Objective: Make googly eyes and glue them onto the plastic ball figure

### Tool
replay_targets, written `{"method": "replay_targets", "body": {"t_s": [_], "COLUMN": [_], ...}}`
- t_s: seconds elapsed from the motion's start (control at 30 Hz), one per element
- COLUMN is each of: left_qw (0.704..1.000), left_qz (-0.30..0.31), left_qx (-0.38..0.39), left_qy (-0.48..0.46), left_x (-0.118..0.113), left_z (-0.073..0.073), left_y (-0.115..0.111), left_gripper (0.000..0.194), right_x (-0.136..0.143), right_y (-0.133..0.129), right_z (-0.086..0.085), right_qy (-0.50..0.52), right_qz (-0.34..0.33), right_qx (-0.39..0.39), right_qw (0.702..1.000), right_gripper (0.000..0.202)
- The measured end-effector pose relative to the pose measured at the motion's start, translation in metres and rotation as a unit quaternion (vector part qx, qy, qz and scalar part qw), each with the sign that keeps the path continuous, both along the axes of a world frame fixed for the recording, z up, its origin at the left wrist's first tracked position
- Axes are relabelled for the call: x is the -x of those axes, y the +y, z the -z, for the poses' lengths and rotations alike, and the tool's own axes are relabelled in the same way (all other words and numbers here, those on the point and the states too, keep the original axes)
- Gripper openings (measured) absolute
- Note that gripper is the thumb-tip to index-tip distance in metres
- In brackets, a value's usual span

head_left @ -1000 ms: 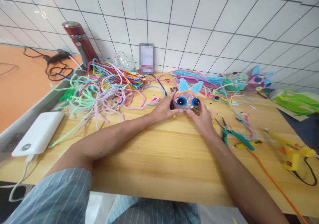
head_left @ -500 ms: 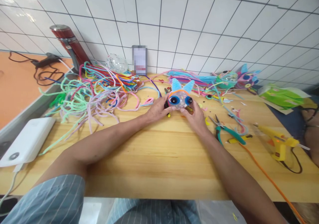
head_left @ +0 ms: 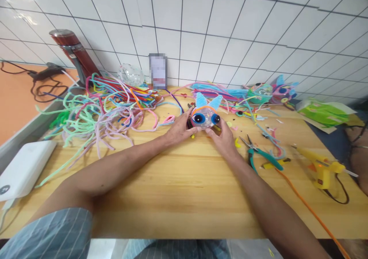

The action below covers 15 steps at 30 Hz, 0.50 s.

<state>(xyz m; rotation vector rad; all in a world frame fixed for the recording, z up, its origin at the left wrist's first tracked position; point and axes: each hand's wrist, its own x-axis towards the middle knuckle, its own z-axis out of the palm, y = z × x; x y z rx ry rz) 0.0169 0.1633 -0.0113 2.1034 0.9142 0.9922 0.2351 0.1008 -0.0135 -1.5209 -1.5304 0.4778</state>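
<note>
The left hand point(head_left: 178, 130) lies on the wooden table point(head_left: 184, 197), its fingers curved around the left side of a small craft ball point(head_left: 204, 116), and the thumb touches the ball low at the front. The ball stands at the middle of the table, toward the far edge, between both hands. It is a clear plastic ball with two big blue eyes, an orange fuzzy wire over the top and two light blue ears that stand upright.

I judge the ball to be very light and hollow, with a hard and smooth shell, so it can slip or roll away easily. The ears and the eyes seem only glued on, and they are soft; pressing there could bend them or pull them off. The safe place to hold is low on the two bare sides of the shell, below the eyes, with a gentle grip.

The right hand point(head_left: 222, 140) holds the ball from the right side, fingertips closed against the shell under the dark eye.

Further right on the table lie the green pliers point(head_left: 260, 155) and, well apart, the yellow glue gun point(head_left: 320, 167). A heap of coloured fuzzy wires point(head_left: 100, 109) lies at the far left.
</note>
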Motion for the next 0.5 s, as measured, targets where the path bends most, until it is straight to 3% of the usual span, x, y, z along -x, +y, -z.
{"method": "replay_targets", "body": {"t_s": [0.2,0.3,0.37,0.43,0.5], "left_qw": [0.998,0.986,0.977,0.973,0.965], "left_qz": [-0.033,-0.12,-0.141,-0.097,-0.001], "left_qx": [-0.015,-0.042,-0.077,-0.146,-0.236], "left_qy": [-0.048,-0.103,-0.14,-0.149,-0.112], "left_x": [0.002,0.01,0.015,0.017,0.015], "left_z": [0.002,-0.008,-0.024,-0.045,-0.067], "left_y": [-0.004,-0.01,-0.019,-0.037,-0.064], "left_gripper": [0.084,0.061,0.043,0.031,0.031], "right_x": [0.002,-0.005,-0.01,-0.011,-0.004], "right_y": [-0.004,-0.011,-0.02,-0.033,-0.053], "right_z": [0.0,-0.018,-0.04,-0.064,-0.079], "right_qy": [0.011,0.02,-0.006,-0.071,-0.153], "right_qz": [0.013,0.045,0.083,0.089,0.001], "right_qx": [-0.015,-0.097,-0.158,-0.198,-0.187], "right_qw": [1.0,0.994,0.984,0.974,0.97], "right_gripper": [0.073,0.062,0.046,0.03,0.023]}}
